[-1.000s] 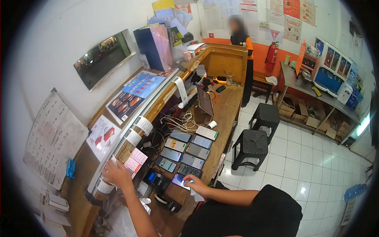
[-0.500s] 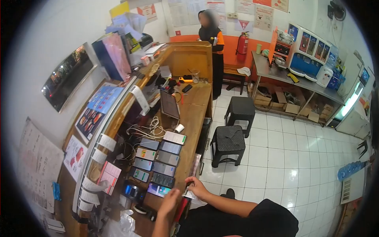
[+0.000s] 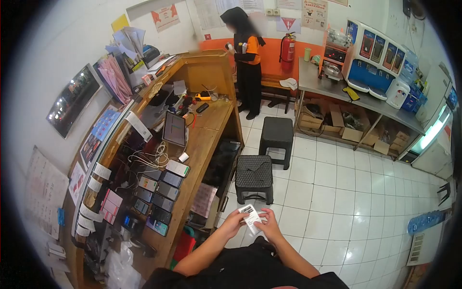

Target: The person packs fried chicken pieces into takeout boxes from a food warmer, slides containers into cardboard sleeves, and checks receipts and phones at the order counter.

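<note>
In front of my body I hold a white printed slip [image 3: 250, 219], possibly a folded receipt, with dark print near its top. My left hand [image 3: 233, 223] grips its left side, the thumb lying over the paper. On the right side, my right hand [image 3: 270, 227] pinches it with bent fingers. Left of my hands, on the wooden counter [image 3: 204, 149], several phones [image 3: 164, 202] lie in two rows. The phone nearest me has a lit screen [image 3: 157, 225].
Two black stools [image 3: 253, 178] stand ahead on white tiles. A co-worker in an orange and black top [image 3: 250, 53] stands beyond the counter's end. A clear plastic bag [image 3: 120, 269] and tangled white cables [image 3: 149, 156] lie on the counter. A metal table [image 3: 356, 103] holds drink dispensers.
My hands have moved right, away from the counter, and now both hold the slip up in view. My view has shifted. The co-worker has turned toward the counter and holds something.
</note>
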Tool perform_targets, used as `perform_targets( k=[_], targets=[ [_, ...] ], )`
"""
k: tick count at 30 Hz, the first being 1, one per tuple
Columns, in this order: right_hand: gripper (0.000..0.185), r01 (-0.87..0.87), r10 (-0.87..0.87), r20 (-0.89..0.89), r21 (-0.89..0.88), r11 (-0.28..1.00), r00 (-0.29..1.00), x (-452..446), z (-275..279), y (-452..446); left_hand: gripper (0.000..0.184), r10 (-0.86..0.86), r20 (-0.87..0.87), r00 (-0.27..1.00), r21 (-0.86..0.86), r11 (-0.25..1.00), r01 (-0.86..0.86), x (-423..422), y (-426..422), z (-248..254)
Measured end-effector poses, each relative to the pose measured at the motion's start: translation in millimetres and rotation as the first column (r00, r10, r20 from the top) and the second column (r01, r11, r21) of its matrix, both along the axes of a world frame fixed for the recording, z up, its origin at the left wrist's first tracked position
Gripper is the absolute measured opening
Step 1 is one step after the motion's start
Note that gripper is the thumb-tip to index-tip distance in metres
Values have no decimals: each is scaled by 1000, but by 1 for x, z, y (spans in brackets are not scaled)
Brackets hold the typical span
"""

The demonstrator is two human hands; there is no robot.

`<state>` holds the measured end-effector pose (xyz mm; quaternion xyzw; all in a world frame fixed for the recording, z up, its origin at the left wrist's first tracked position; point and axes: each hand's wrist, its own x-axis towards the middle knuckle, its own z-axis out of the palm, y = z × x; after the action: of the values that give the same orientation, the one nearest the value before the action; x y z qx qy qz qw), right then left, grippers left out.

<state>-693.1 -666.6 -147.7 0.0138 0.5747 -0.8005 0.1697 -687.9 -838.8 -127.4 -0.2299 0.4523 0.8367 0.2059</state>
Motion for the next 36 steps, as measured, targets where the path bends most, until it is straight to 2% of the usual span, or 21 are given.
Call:
perform_targets(
  k=[1, 3, 4, 5, 7, 8, 9, 11, 13, 15, 19, 23, 25, 26, 27, 29, 31, 32, 34, 36],
  targets=[
    [50, -3, 3, -6, 2, 1000, 1000, 0, 8, 21, 26, 25, -43, 999, 22, 999, -24, -14, 18, -6],
    [49, -72, 80, 163, -52, 996, 983, 3, 25, 62, 27, 48, -92, 995, 45, 998, -44, -33, 56, -4],
    [45, -42, 38, 146, 26, 999, 989, 6, 17, 77, 27, -9, -133, 991, 60, 998, 17, -41, 74, 6],
    [45, -39, 36, 136, 23, 999, 990, 12, 11, 92, 27, -67, -175, 982, 70, 994, 80, -47, 91, 15],
    [36, 116, -119, 184, 27, 993, 976, 23, 17, 116, 26, -208, -193, 959, -21, 978, 208, -53, 128, 37],
    [36, 120, -123, 177, 23, 992, 977, 29, 16, 125, 25, -287, -246, 926, 46, 951, 307, -50, 143, 50],
    [33, 195, -197, 182, 31, 980, 963, 35, 14, 134, 33, -394, -273, 878, 91, 897, 431, -54, 160, 28],
    [31, 280, -284, 181, 48, 959, 942, 50, 15, 150, 41, -471, -304, 828, 194, 820, 538, -51, 192, 37],
    [27, 387, -396, 170, 89, 918, 902, 64, 22, 164, 44, -520, -298, 801, 204, 785, 585, -53, 219, 37],
    [25, 410, -426, 180, 121, 904, 886, 77, 30, 182, 47, -566, -291, 771, 220, 745, 630, -57, 244, 32],
    [23, 513, -544, 234, 185, 838, 805, 105, 15, 218, 49, -590, -307, 747, 290, 689, 664, -72, 285, 20],
    [26, 617, -661, 316, 240, 750, 681, 118, -4, 256, 50, -665, -345, 663, 239, 620, 747, -102, 320, 3],
    [27, 572, -626, 417, 262, 777, 660, 129, -32, 281, 51, -725, -338, 600, 204, 566, 799, -116, 335, -8],
    [28, 497, -582, 512, 309, 811, 632, 141, -54, 295, 52, -704, -361, 611, 173, 594, 786, -124, 345, -23],
    [32, 386, -573, 626, 424, 819, 529, 156, -81, 307, 53, -704, -393, 591, 142, 589, 796, -129, 360, -33],
    [34, 125, -433, 740, 434, 892, 515, 195, -114, 325, 53, -735, -289, 614, 124, 607, 785, -140, 382, -28],
    [32, 117, -291, 857, 267, 957, 426, 237, -195, 334, 50, -752, -260, 606, 105, 601, 792, -159, 408, -43],
    [32, 232, -342, 848, 267, 936, 405, 254, -195, 328, 50, -816, -272, 509, 92, 505, 858, -166, 421, -46],
    [32, 287, -340, 834, 230, 930, 435, 262, -191, 338, 48, -789, -301, 536, 41, 551, 833, -179, 454, -50],
    [32, 278, -344, 776, 225, 934, 529, 252, -185, 353, 47, -819, -309, 484, 6, 507, 862, -210, 501, -55]
  ],
)
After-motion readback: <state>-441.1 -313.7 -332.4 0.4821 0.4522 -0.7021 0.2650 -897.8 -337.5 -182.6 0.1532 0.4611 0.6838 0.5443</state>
